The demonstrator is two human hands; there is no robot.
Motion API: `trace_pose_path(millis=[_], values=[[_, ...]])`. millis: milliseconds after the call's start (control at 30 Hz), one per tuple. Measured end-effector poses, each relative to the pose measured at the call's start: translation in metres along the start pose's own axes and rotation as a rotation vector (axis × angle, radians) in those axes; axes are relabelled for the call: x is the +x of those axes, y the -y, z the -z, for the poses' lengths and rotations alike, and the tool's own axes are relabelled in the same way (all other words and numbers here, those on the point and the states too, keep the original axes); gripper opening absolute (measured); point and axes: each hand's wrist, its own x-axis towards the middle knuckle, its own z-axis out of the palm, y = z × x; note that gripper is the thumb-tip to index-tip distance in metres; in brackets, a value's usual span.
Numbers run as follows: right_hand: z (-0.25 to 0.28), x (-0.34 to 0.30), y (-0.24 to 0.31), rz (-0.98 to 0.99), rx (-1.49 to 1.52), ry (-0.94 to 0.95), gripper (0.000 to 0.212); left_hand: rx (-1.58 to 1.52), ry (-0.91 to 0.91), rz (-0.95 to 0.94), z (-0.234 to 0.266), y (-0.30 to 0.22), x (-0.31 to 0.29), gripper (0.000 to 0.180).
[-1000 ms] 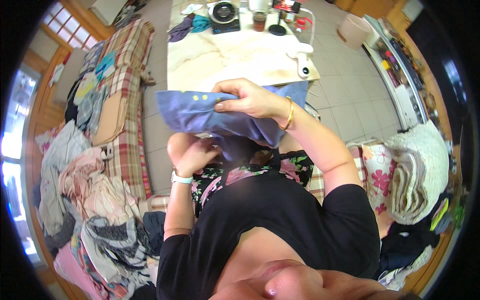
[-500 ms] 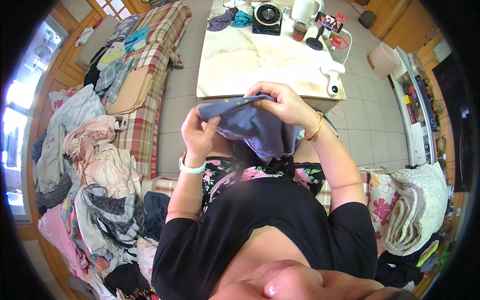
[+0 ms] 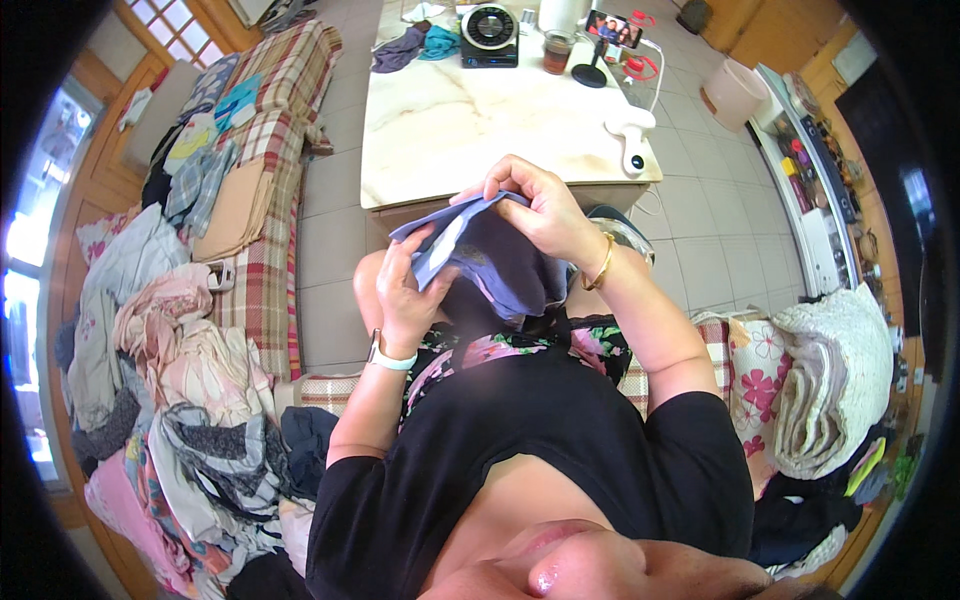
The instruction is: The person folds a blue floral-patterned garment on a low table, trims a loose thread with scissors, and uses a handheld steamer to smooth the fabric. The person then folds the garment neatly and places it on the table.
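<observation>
Tiled floor room, with a marble-topped table point(image 3: 450, 120) right ahead and a plaid-covered sofa point(image 3: 270, 150) on the left buried under a heap of loose clothes point(image 3: 170, 400). On the table sat a small round fan point(image 3: 490, 30), a glass of dark drink point(image 3: 557, 50), a phone on a stand point(image 3: 612, 35) and a white handheld gadget point(image 3: 630, 135). Only the one head view here, looking straight down. The person sat with a blue-grey garment point(image 3: 490, 260) held up over their lap, just in front of the table edge. The left hand point(image 3: 405, 290) was curled closed around the garment's left edge, a white wristband below it. The right hand point(image 3: 535, 205), gold bangle on that wrist, pinched the top edge with fingers bent tight. A folded blanket point(image 3: 830, 390) lay off to the right.
</observation>
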Motion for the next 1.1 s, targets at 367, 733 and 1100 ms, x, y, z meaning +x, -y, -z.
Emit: trace_pose_path(millis=[367, 733, 1100], values=[[0.034, -0.024, 0.013, -0.031, -0.565, -0.077, 0.017, -0.273, -0.086, 0.144, -0.021, -0.009, 0.025, 0.018], [0.023, -0.035, -0.002, 0.193, -0.478, -0.02, 0.013, -0.414, 0.074, 0.133, -0.046, -0.025, 0.027, 0.025], [0.017, -0.035, 0.008, 0.117, -0.604, -0.09, 0.017, -0.388, 0.125, 0.19, -0.045, -0.023, 0.021, 0.014]])
